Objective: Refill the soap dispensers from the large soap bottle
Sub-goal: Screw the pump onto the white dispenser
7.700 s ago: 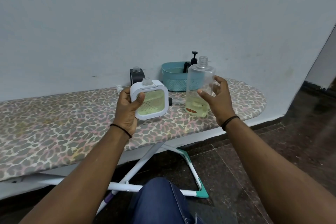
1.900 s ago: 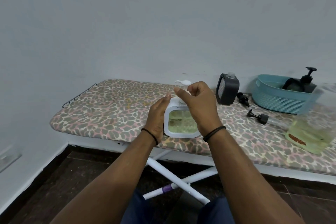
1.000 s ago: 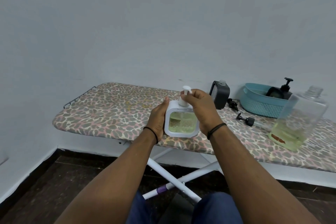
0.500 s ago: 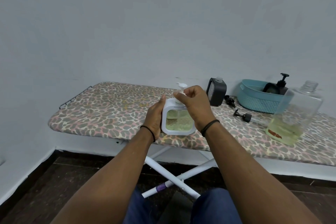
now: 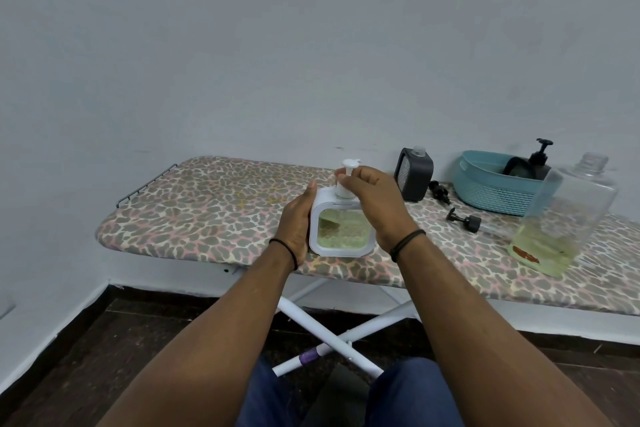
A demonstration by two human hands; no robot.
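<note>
White dispenser (image 5: 341, 225) between 2 hands.

A soap dispenser (image 5: 341, 224) stands on the surface (image 5: 214, 215) near its front edge, between the left hand (image 5: 296, 218) and the right hand (image 5: 375, 201). A second dispenser (image 5: 414, 174) stands behind it, near the back edge. Two loose pumps (image 5: 464, 219) lie beside that. A basket (image 5: 491, 187) sits further right, and the large soap bottle (image 5: 568, 218) stands in front of the basket.
</note>
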